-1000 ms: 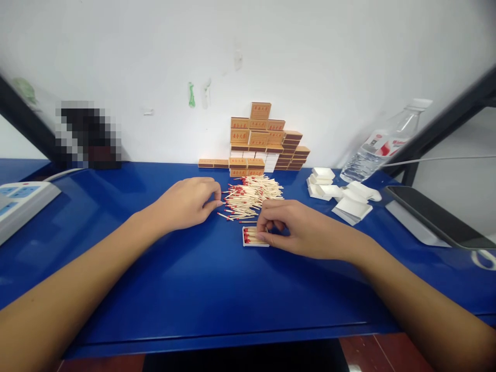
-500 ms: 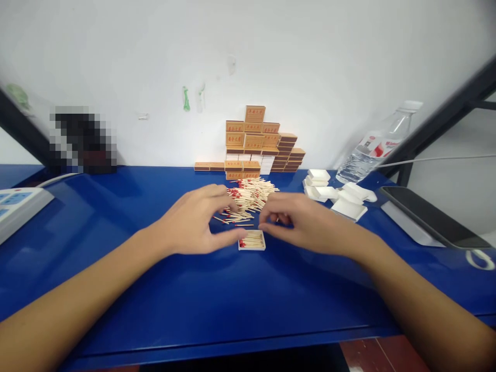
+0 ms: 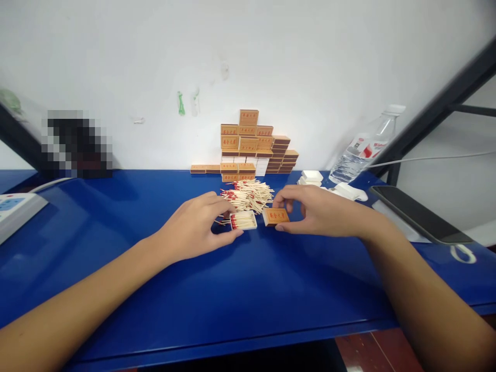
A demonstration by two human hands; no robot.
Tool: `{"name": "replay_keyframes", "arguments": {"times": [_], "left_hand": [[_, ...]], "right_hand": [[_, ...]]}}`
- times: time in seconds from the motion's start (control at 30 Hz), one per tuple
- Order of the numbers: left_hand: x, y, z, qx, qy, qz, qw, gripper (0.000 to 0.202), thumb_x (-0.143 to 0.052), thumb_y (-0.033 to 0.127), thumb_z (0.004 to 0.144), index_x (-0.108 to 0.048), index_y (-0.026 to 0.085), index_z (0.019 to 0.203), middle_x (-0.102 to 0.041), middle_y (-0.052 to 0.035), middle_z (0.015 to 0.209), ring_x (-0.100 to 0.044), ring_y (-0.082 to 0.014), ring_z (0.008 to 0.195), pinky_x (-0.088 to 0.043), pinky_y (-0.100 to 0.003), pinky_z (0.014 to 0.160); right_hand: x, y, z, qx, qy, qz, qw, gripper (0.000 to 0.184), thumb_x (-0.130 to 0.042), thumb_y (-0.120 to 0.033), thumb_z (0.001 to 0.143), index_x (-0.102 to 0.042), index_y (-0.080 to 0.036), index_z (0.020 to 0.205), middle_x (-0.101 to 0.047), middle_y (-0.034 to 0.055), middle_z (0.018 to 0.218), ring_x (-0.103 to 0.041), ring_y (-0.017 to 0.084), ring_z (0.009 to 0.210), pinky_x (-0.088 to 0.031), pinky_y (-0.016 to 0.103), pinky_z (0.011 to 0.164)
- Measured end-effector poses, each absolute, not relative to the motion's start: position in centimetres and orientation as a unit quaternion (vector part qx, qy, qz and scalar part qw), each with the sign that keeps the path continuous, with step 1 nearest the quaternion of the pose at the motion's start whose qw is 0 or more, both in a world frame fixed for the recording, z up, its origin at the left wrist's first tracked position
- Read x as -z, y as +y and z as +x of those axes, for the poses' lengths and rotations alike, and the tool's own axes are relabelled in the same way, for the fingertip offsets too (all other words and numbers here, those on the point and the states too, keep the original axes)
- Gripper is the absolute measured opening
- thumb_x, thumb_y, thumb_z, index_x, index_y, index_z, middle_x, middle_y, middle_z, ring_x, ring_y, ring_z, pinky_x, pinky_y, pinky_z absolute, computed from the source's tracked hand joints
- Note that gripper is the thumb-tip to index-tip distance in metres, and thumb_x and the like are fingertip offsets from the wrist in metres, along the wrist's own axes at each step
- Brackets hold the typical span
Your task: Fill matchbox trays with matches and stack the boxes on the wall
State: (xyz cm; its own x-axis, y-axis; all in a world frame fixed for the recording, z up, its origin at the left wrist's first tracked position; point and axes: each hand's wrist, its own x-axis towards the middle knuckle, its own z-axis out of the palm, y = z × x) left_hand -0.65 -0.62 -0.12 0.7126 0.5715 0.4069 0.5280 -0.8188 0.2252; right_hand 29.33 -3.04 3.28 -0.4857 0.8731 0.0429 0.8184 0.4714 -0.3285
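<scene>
Between the thumb and fingers of my left hand (image 3: 199, 225) is a white matchbox tray (image 3: 252, 225), filled with red-tipped matches lying side by side. My right hand (image 3: 315, 209) grips an orange-brown matchbox sleeve (image 3: 276, 216) by its long sides, a short gap to the right of the tray. The sleeve's near end faces the tray. Just behind both lies a loose heap of matches (image 3: 251, 195), its left side partly hidden by my left fingers.
Stacked matchboxes (image 3: 247, 143) stand against the wall behind the heap. Several white trays (image 3: 311, 177) lie behind my right hand, near a leaning water bottle (image 3: 360, 147). A phone (image 3: 420, 214) rests at the right, and a white power strip (image 3: 23, 217) at the far left.
My left hand has taken hold of the filled tray and lifted it from the table. A matchbox sleeve is now in my right hand, which was beside the tray before.
</scene>
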Motion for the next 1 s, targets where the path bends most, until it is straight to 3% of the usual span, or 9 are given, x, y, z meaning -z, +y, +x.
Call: {"name": "replay_keyframes", "arguments": {"times": [0.23, 0.67, 1.0], "left_hand": [[0.4, -0.6, -0.6, -0.243, 0.296, 0.923, 0.044, 0.032, -0.073, 0.042, 0.094, -0.076, 0.017, 0.114, -0.073, -0.0059, 0.092, -0.066, -0.0194, 0.078, -0.051, -0.032, 0.069], [-0.2, 0.3, -0.8, -0.306, 0.325, 0.885, 0.129, 0.034, -0.078, 0.043, 0.091, -0.078, 0.021, 0.117, -0.079, -0.0044, 0.098, -0.065, -0.0135, 0.069, -0.052, -0.027, 0.065], [-0.6, 0.5, -0.9, -0.325, 0.343, 0.853, 0.223, 0.037, -0.080, 0.038, 0.089, -0.078, 0.020, 0.121, -0.080, -0.0051, 0.102, -0.070, -0.0166, 0.082, -0.055, -0.029, 0.071]], "right_hand": [[-3.3, -3.8, 27.7, -0.151, -0.859, -0.464, 0.153, 0.026, -0.077, -0.039, 0.088, -0.072, -0.021, 0.107, -0.072, 0.0017, 0.089, -0.062, 0.017, 0.075, -0.044, 0.030, 0.067], [-2.5, -2.7, 28.3, -0.246, -0.801, -0.491, 0.238, 0.048, -0.082, -0.052, 0.083, -0.075, -0.022, 0.120, -0.076, 0.0051, 0.099, -0.066, 0.019, 0.080, -0.053, 0.033, 0.070], [-3.0, -3.2, 27.7, -0.204, -0.815, -0.469, 0.272, 0.044, -0.082, -0.050, 0.083, -0.079, -0.024, 0.119, -0.079, 0.0048, 0.102, -0.065, 0.019, 0.079, -0.053, 0.031, 0.068]]}}
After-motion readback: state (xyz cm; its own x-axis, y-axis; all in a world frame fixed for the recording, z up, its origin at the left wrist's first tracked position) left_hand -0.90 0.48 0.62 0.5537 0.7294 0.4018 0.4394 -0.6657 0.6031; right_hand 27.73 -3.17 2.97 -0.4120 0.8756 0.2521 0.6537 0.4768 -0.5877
